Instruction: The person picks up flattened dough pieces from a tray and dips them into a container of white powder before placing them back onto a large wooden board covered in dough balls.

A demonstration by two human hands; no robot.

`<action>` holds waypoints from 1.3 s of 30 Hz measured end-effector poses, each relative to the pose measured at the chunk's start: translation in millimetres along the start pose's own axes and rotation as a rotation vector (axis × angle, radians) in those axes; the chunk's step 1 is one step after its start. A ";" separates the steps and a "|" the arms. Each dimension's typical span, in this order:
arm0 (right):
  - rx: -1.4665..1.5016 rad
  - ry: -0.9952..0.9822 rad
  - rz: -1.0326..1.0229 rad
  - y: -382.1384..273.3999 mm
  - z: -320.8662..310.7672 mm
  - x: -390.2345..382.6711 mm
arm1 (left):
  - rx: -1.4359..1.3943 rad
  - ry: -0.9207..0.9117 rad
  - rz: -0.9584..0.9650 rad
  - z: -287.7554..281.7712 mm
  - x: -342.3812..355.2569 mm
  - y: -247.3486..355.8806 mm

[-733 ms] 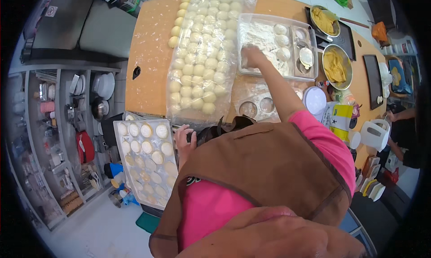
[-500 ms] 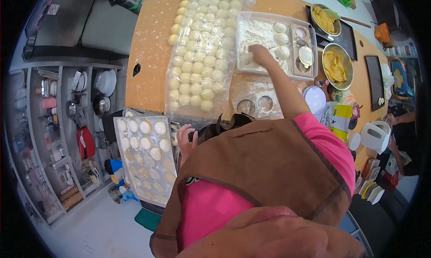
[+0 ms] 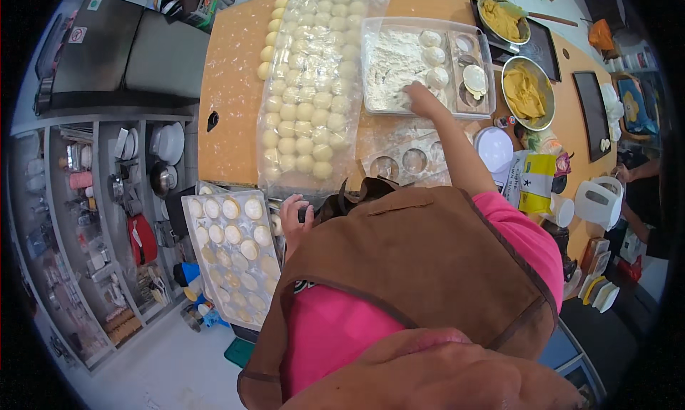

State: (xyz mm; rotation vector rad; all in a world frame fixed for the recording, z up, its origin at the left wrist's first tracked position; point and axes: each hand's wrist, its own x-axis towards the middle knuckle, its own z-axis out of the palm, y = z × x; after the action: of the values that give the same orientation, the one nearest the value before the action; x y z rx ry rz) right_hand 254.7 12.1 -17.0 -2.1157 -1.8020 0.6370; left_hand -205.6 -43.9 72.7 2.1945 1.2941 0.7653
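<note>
My right hand (image 3: 422,100) reaches into the near side of a clear plastic tray, its fingers drawn together at a bed of white flour (image 3: 389,60). What they hold, if anything, is hidden. Several flour-dusted dough balls (image 3: 433,55) sit in a column beside the flour. To their right in the tray lies a mould board (image 3: 464,60) with round wells; a pale dough disc (image 3: 474,78) covers one well. Low by my apron, my left hand (image 3: 292,219) has its fingers curled against something small and dark that I cannot make out.
Rows of dough balls (image 3: 307,100) lie under a plastic sheet on the wooden table. A tray of flat round pieces (image 3: 232,249) stands at the left. Two bowls of yellow filling (image 3: 528,93) are at the right. Another board with round holes (image 3: 407,160) lies in front of the tray.
My right hand has drawn back toward the tray's near edge, and more of the flour now shows. The whole view has shifted slightly. My left hand stays where it was.
</note>
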 end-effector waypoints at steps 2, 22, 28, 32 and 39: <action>0.043 -0.003 0.026 7.6 -9.4 -2.8 | 0.020 0.016 -0.011 -1.1 2.0 0.8; -0.203 0.101 0.117 -30.2 -77.3 -11.2 | 0.018 0.045 -0.001 -18.0 -0.8 12.2; 0.191 0.194 -0.436 -172.9 -42.1 120.6 | -0.028 0.043 -0.112 -18.7 -38.2 -23.4; 0.174 0.130 -0.605 -257.6 8.8 211.4 | -0.032 0.093 -0.210 -22.2 -59.7 -51.8; -0.395 -0.198 -0.445 -302.0 73.2 312.4 | -0.046 0.232 -0.281 -40.8 -61.6 -77.6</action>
State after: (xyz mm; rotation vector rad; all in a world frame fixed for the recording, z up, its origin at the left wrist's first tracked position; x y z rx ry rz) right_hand -2.8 367.5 22.7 -1.8048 -2.5820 0.4085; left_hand -305.9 -59.8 38.7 1.8749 1.6370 0.9443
